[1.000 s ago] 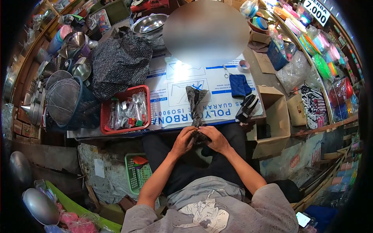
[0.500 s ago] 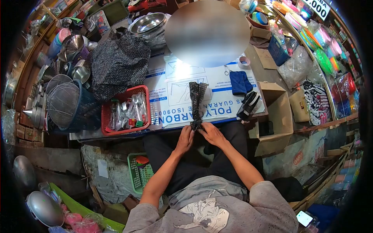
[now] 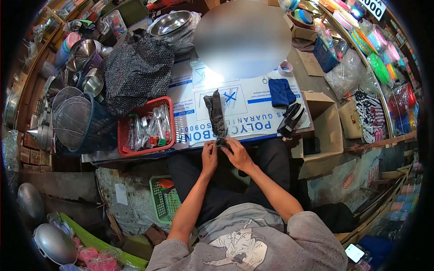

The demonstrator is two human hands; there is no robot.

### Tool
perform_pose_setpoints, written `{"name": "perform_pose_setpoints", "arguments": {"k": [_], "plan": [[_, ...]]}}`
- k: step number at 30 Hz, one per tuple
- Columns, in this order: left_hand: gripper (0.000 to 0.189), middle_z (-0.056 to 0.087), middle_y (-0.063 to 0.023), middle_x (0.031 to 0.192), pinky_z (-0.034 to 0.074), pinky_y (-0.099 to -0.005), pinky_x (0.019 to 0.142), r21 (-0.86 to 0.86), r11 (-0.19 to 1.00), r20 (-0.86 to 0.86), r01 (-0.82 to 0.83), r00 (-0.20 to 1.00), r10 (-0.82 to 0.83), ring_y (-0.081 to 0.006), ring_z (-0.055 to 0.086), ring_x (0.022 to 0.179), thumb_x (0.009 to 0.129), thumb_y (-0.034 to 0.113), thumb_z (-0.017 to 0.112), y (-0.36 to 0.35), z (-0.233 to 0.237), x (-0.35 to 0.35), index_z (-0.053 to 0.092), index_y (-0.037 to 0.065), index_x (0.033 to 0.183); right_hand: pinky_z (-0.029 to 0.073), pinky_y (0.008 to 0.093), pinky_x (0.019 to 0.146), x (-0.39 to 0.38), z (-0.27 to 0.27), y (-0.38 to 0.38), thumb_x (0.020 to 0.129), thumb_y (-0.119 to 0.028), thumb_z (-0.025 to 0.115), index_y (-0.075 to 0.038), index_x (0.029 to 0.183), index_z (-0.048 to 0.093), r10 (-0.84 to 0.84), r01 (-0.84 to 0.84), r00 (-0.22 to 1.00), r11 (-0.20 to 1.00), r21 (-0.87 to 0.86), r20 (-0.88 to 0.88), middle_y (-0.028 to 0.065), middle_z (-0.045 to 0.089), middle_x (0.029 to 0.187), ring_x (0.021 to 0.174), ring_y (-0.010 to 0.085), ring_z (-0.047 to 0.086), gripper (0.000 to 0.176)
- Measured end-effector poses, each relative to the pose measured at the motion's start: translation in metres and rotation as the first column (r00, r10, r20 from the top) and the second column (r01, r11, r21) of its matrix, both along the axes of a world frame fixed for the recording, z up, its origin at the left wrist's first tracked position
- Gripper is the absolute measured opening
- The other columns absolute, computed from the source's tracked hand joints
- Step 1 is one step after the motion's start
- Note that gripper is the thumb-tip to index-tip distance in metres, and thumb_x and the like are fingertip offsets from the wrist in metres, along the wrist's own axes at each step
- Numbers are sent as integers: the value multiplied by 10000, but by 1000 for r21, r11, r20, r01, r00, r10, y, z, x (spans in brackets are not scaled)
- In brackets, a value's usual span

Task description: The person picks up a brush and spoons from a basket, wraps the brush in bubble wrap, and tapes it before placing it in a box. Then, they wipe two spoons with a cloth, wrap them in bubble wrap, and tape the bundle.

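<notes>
A dark, crumpled plastic bundle (image 3: 215, 113) lies lengthwise on the white printed board (image 3: 190, 118), its gathered end at the front edge. My left hand (image 3: 209, 156) pinches that end from the left. On its right side, my right hand (image 3: 238, 155) has its fingers closed on the same end. Left of the bundle is a red basket (image 3: 173, 141) of wrapped utensils. To the right lie a folded blue cloth (image 3: 281, 92) and a black item with straps (image 3: 290, 120).
Behind the basket is a large dark textured plastic sheet (image 3: 135, 72), with steel bowls (image 3: 171, 23) beyond. Strainers fill a blue basket (image 3: 97, 131) at left. An open cardboard box (image 3: 327, 122) stands at right. A green basket (image 3: 156, 203) is below the table edge. A blurred area covers the top centre.
The bundle's far end has swung to the left and looks flatter. Both hands have shifted slightly left and up, still at its near end.
</notes>
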State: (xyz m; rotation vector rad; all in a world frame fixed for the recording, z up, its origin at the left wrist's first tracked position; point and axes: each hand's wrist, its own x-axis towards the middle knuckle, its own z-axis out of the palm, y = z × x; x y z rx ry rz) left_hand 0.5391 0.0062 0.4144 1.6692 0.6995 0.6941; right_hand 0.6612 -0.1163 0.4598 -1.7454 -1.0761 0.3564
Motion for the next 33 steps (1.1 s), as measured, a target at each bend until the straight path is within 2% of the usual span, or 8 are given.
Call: {"name": "perform_pose_setpoints", "arguments": {"k": [7, 9, 14, 17, 22, 24, 28, 33], "plan": [[229, 697, -81, 1023, 502, -302, 814, 136, 988, -33, 69, 997, -65, -158, 640, 927, 1090, 185, 636, -7, 36, -1, 707, -25, 1145, 508, 448, 929, 3, -15, 16, 1063, -175, 640, 95, 1170, 638, -150, 149, 982, 989, -20, -113, 247, 596, 1166, 1088, 434, 622, 290], [276, 707, -39, 1046, 488, -271, 851, -92, 995, -135, 26, 990, -38, -104, 611, 967, 1103, 212, 617, -8, 29, 0, 708, -41, 1163, 505, 440, 937, 5, -27, 16, 1067, -176, 635, 91, 1167, 638, -159, 155, 972, 987, -39, -171, 243, 593, 1164, 1103, 431, 617, 285], [296, 727, -56, 982, 497, -285, 851, -266, 964, -72, -21, 997, 1, -106, 617, 953, 1094, 248, 643, -5, 4, 2, 712, -32, 1160, 506, 379, 889, 5, -44, 16, 1067, -185, 641, 64, 1138, 653, -221, 248, 911, 968, 34, -349, 201, 622, 1078, 995, 328, 639, 259], [311, 724, -48, 991, 490, -278, 870, -346, 938, -62, -29, 998, 8, -108, 617, 953, 1099, 262, 633, -7, 3, 1, 712, -31, 1166, 567, 418, 835, -8, -6, 15, 1010, -203, 730, 19, 1115, 713, -498, 517, 820, 856, -9, -283, 205, 706, 1089, 932, 352, 707, 246], [277, 706, -30, 992, 477, -273, 880, -322, 946, -162, -43, 987, -10, -103, 603, 969, 1099, 229, 621, -7, 7, 1, 697, -25, 1176, 567, 459, 886, -14, 5, 7, 981, -206, 752, 26, 1075, 751, -425, 428, 902, 903, 30, -81, 207, 738, 1046, 992, 391, 704, 250], [249, 579, 54, 894, 445, -237, 801, -253, 965, -40, 65, 996, -78, -58, 522, 863, 1121, 211, 584, -5, 2, 1, 716, 8, 1180, 561, 457, 918, -19, 8, 8, 978, -202, 750, 32, 1131, 754, -355, 355, 935, 933, 62, -21, 198, 739, 1056, 1020, 396, 699, 280], [227, 581, 49, 908, 440, -245, 785, -124, 990, 79, 65, 995, -55, -59, 515, 867, 1125, 201, 565, -4, -6, 1, 698, 17, 1116, 532, 433, 992, -23, 6, 7, 994, -237, 737, 56, 1186, 737, -205, 209, 975, 977, 39, -91, 228, 614, 1260, 1135, 391, 643, 350], [257, 623, -18, 980, 472, -280, 795, -349, 935, -109, 62, 988, -107, -120, 583, 886, 1100, 239, 605, -1, -5, -2, 698, 1, 1126, 512, 439, 1011, -16, -13, 11, 1024, -226, 692, 64, 1174, 733, -170, 169, 977, 985, -19, -128, 226, 561, 1282, 1175, 383, 608, 329]]}}
